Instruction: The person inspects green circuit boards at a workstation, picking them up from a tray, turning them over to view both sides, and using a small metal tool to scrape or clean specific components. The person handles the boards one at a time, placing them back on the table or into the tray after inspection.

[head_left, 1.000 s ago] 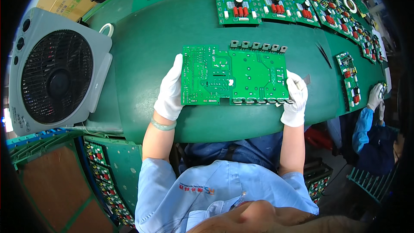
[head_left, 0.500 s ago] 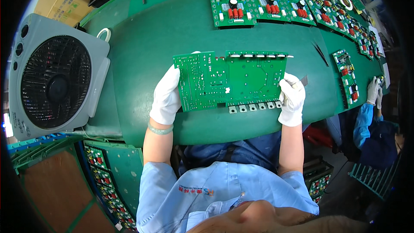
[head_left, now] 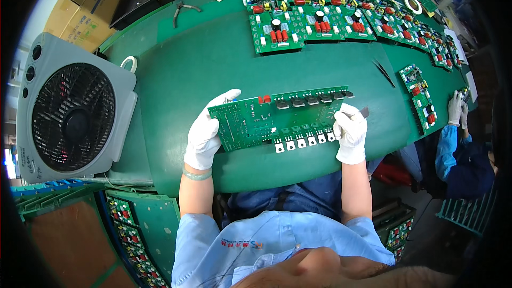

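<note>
Between my two white-gloved hands is a green circuit board (head_left: 248, 128), held up above the green table mat and tilted. Its solder side faces me. A row of black parts stands along its far edge, and several metal-tabbed transistors (head_left: 300, 142) stick out along the near edge. My left hand (head_left: 205, 130) grips the left end, thumb on the face and fingers behind. The right end is pinched by my right hand (head_left: 351, 132), its fingers curled at the corner.
A grey box fan (head_left: 72, 117) stands at the left. Populated circuit boards (head_left: 277, 32) line the far side, with another board (head_left: 420, 96) at the right. Tweezers (head_left: 384, 73), pliers (head_left: 184, 12) and tape rolls (head_left: 412, 4) lie on the table (head_left: 176, 69). A co-worker's gloved hands (head_left: 457, 108) are at far right.
The circuit board has tipped, so its far-edge black parts and red pieces now show more. Both hands have shifted slightly left and lower in view, still holding it. The whole view has shifted.
</note>
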`<state>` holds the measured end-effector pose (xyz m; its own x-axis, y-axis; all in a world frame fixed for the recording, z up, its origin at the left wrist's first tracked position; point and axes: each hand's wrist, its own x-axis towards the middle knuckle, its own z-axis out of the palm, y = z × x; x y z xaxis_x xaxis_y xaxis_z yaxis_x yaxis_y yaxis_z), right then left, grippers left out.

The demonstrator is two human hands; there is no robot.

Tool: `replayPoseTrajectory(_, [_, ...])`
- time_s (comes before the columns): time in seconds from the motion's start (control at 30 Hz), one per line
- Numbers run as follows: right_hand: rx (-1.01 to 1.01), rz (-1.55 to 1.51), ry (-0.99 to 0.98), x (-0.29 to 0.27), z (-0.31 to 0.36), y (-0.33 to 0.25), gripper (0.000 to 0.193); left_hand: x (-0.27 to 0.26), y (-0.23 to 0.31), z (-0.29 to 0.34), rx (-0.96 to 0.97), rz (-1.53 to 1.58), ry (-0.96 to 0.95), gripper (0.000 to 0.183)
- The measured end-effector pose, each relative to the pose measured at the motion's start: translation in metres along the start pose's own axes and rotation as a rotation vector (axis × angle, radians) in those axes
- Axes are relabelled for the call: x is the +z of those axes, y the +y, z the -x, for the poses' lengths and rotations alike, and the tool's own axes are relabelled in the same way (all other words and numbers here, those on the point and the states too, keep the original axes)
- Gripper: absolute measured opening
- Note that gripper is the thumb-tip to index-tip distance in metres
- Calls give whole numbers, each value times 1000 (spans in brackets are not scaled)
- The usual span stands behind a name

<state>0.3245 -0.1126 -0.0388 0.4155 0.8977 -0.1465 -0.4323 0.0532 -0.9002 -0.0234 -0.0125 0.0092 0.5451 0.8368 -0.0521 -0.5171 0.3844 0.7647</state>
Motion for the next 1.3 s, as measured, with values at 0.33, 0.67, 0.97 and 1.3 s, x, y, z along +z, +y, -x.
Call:
replayPoseTrajectory(0.33, [-3, 17, -12, 6, 2, -6, 22, 6, 5, -3, 14, -72, -16, 99])
replayPoseTrajectory(0.67, [-404, 112, -208, 4, -7, -5, 10, -3, 25, 0, 82, -774, -236, 59])
replayPoseTrajectory(0.97, [-50, 3, -513, 3, 0, -11, 16, -34, 9, -14, 228, -539, -74, 28])
replayPoseTrajectory(1.3, [128, 229, -348, 32, 4, -28, 51, 43, -18, 29, 566, -949, 352, 35])
